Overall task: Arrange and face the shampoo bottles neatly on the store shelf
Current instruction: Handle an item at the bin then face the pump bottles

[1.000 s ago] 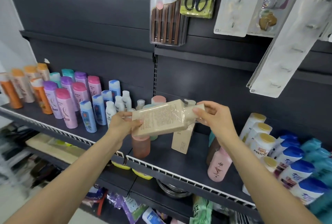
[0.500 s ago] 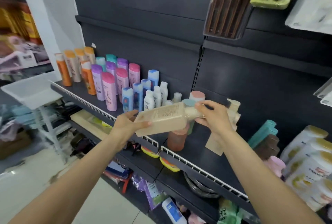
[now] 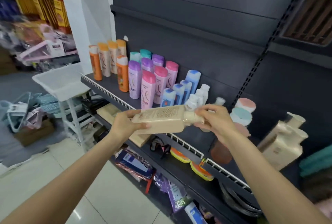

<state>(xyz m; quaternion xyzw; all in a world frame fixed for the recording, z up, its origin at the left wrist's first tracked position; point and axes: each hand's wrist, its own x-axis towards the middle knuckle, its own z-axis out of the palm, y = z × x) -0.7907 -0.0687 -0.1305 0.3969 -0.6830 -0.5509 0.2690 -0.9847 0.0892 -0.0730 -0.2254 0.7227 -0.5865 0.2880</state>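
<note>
Before dark shelf point(image 3: 115, 87), beige bottle point(image 3: 161, 118) spans left hand point(image 3: 125, 125), right hand point(image 3: 213, 121).

My hands meet bare shelf point(image 3: 111, 87) at the near left, behind the wire rail point(image 3: 115, 96). Pink bottles point(image 3: 148, 90) and blue bottles point(image 3: 177, 93) crowd the far side; round-capped jars point(image 3: 241, 114) block the right.

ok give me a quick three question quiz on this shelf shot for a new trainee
1. True or false: the beige bottle is standing upright on the shelf.
2. Which hand grips the bottle's cap end? A) left hand B) right hand
3. Fill in: the bottles at the shelf's far left end have ___ caps.

Key: 1 false, it is held sideways in both hands. 2 B. 3 orange, see the orange-capped bottles.
</note>
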